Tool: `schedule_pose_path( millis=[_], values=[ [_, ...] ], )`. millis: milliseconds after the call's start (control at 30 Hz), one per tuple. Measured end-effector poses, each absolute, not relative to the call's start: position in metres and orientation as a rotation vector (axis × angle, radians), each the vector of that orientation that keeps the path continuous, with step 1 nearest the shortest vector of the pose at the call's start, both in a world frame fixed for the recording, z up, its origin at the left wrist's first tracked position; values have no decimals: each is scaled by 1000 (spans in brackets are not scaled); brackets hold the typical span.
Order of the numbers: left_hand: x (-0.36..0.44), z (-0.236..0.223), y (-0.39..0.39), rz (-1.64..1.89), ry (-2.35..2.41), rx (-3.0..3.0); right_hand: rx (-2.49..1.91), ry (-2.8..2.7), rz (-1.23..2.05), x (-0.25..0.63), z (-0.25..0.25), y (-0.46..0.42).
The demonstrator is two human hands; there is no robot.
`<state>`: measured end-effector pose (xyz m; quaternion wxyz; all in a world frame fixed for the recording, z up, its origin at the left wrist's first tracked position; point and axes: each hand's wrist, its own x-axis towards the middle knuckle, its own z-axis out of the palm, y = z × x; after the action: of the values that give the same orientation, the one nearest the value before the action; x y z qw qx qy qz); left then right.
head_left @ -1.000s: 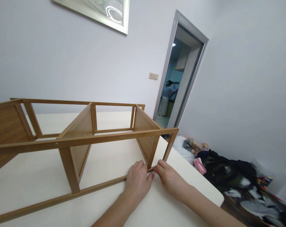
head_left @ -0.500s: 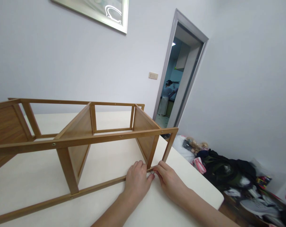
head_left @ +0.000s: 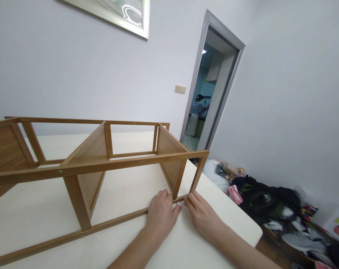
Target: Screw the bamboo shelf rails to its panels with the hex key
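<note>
The view swings slightly rightward across the three pictures, so the wooden frame (head_left: pixel 102 164), the doorway (head_left: pixel 211 86) and the wall picture (head_left: pixel 113 15) all sit a little further left now. The left hand (head_left: pixel 160 216) and right hand (head_left: pixel 201 215) shift left with the scene. The fingertips of both hands stand marginally closer at the frame's lower rail (head_left: pixel 124 218).

The shelf frame (head_left: pixel 102 164) is wood, warm brown with a smooth satin finish and visible grain on its panels; small metal screw heads (head_left: pixel 59 172) dot its rails. The bench (head_left: pixel 124 194) has a smooth, matt cream top. At twelve o'clock, the picture frame (head_left: pixel 135 31) looks like glossy brushed metal
</note>
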<state>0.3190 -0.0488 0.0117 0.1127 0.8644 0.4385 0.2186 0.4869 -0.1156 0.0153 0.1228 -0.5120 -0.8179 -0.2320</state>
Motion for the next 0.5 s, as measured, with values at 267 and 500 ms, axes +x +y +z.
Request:
schedule_pose_path(
  millis=[267,500],
  values=[
    [319,13,-50,626,1279,2540,-1512,-2452,-551,486,18,-118],
    [319,10,-49,607,1285,2530,-1579,-2423,-276,489,21,-112]
  ],
)
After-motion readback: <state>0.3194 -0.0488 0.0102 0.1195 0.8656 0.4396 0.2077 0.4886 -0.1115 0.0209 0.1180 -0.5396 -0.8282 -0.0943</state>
